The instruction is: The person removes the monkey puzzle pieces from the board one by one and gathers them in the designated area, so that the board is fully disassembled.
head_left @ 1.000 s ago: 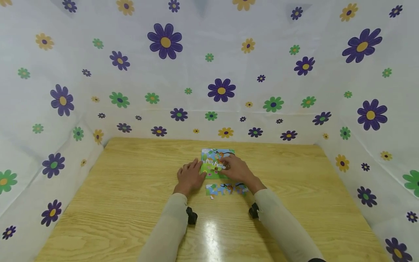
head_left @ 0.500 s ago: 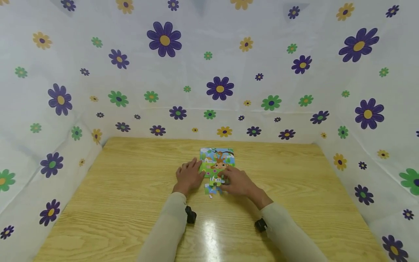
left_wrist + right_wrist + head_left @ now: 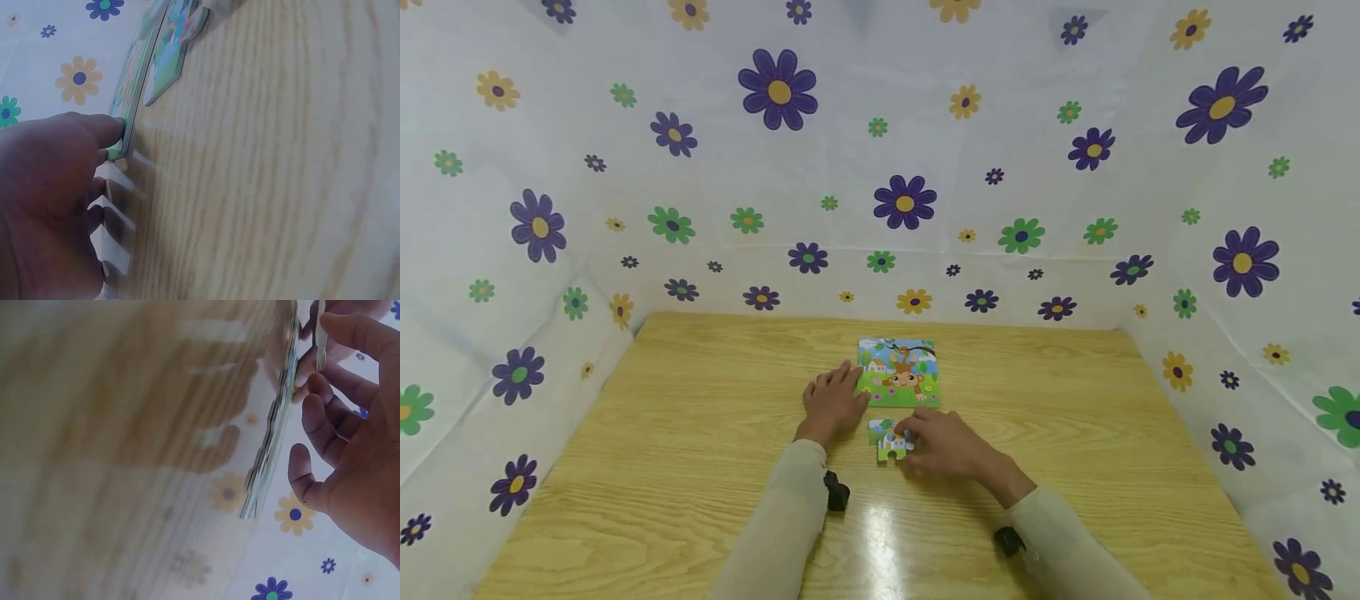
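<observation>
I see a glossy, wood-grained table (image 3: 700,500) bearing, toward its far side, a rectangular picture board printed with a monkey (image 3: 917,367); flat blue-and-green puzzle pieces (image 3: 875,431), partly hidden, lie just near of it. Above these is a thin puzzle piece printed with a white house (image 3: 886,448) — light, stiff and slick-faced, I judge, its knobs fragile, best taken by the edges. The left hand (image 3: 833,404), fingers slightly apart, touches the board's left side; the right hand (image 3: 946,446) pinches the house piece between thumb and fingertips.
</observation>
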`<state>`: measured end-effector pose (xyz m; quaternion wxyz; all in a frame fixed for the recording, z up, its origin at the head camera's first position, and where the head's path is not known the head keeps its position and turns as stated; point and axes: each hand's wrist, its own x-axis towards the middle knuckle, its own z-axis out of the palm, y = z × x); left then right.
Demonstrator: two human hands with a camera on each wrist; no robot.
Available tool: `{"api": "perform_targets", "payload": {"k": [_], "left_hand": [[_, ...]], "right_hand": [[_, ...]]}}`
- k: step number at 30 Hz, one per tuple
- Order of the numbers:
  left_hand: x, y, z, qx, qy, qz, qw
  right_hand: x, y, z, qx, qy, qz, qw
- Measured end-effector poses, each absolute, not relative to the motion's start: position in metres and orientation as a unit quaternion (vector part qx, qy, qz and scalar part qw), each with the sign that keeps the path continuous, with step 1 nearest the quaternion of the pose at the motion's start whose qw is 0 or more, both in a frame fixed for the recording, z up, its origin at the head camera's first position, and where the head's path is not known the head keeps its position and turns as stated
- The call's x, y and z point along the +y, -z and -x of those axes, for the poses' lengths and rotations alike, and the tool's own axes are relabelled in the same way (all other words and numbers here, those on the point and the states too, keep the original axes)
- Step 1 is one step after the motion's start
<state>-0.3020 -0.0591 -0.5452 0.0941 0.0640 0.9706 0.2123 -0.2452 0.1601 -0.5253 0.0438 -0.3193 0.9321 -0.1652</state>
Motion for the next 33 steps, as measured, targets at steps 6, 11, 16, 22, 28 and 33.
{"api": "perform_targets", "payload": {"k": [6,11,16,22,28,33], "left_hand": [[-0.058,0.545,0.302,0.971,-0.212,-0.063,0.094],[-0.059,0.544,0.302,0.970,-0.216,-0.063,0.096],[-0.060,0.543,0.302,0.969,-0.219,-0.062,0.098],[-0.061,0.542,0.302,0.968,-0.219,-0.066,0.098],[-0.060,0.543,0.303,0.969,-0.216,-0.065,0.101],[-0.061,0.545,0.304,0.968,-0.219,-0.064,0.102]], "right_hand": [[0.153,0.525,0.233,0.917,0.125,0.378,0.030],[0.149,0.523,0.229,0.916,0.095,0.388,0.029],[0.147,0.523,0.228,0.917,0.081,0.390,0.028],[0.149,0.523,0.231,0.921,0.119,0.368,0.042],[0.155,0.519,0.242,0.927,0.181,0.329,0.021],[0.161,0.516,0.257,0.925,0.224,0.305,0.005]]}}
